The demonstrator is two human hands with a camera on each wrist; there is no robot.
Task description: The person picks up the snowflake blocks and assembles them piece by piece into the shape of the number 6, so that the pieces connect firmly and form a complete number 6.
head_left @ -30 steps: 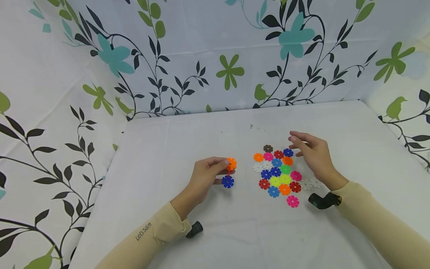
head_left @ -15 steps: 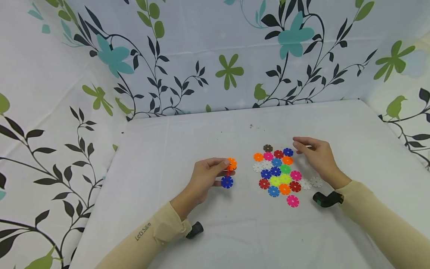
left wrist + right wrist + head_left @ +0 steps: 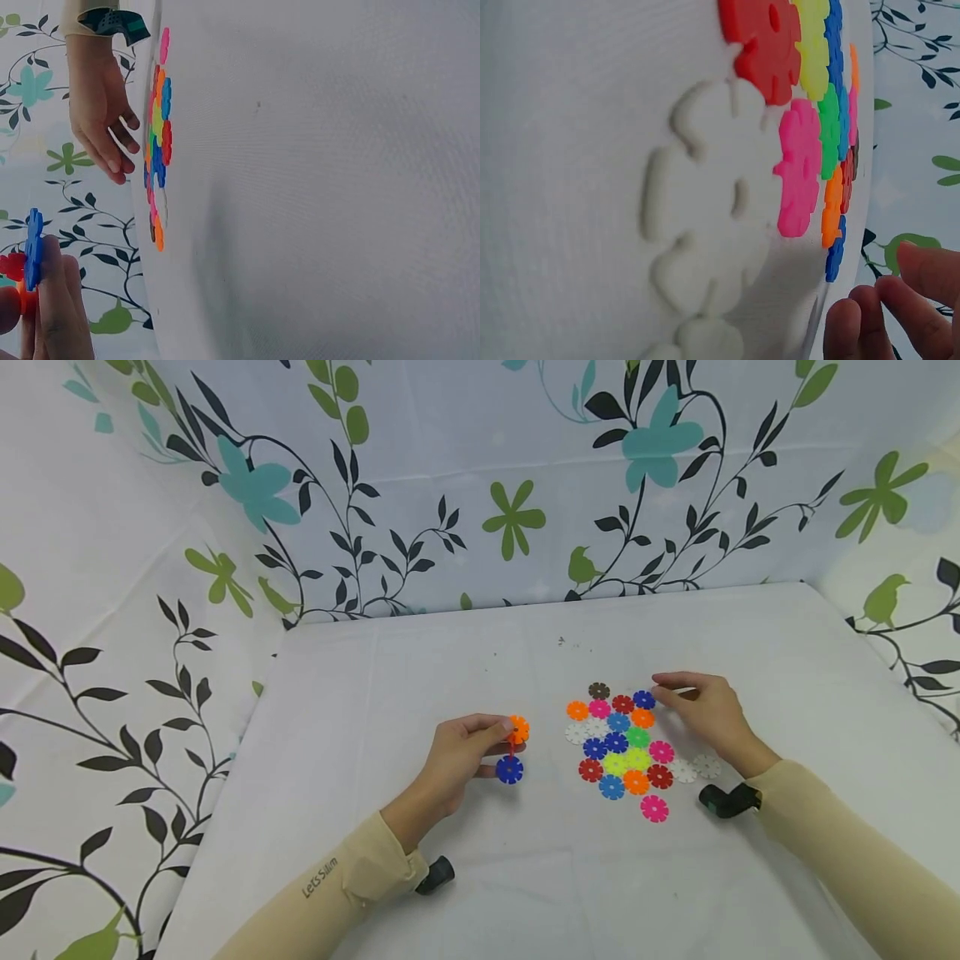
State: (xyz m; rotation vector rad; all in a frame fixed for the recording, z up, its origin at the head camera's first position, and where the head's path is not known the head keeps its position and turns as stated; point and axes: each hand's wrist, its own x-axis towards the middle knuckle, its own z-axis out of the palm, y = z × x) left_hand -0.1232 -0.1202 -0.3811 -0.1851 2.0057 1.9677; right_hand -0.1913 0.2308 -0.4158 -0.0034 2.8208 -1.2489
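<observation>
My left hand point(image 3: 465, 756) pinches a small joined piece of plastic snowflake discs between thumb and fingers. An orange disc point(image 3: 519, 730) is at the fingertips, a blue disc point(image 3: 509, 769) hangs below it, and a red disc point(image 3: 11, 265) shows edge-on between them in the left wrist view. The right hand point(image 3: 705, 714) hovers at the far right edge of the loose discs, fingers loosely bent and holding nothing. Its fingertips are close to a dark blue disc point(image 3: 644, 700) lying flat; the right wrist view shows a gap between them.
Several loose discs lie flat in a cluster on the white tabletop point(image 3: 420, 660), with a green disc point(image 3: 637, 737) near its middle. A pink disc point(image 3: 654, 809) lies at the near side, and a white disc point(image 3: 707, 767) under the right forearm. Patterned cloth point(image 3: 420, 460) rises behind.
My right hand has come down and slightly nearer, its fingertips now beside the dark blue disc. The left hand keeps its hold, and its joined discs shift only slightly.
</observation>
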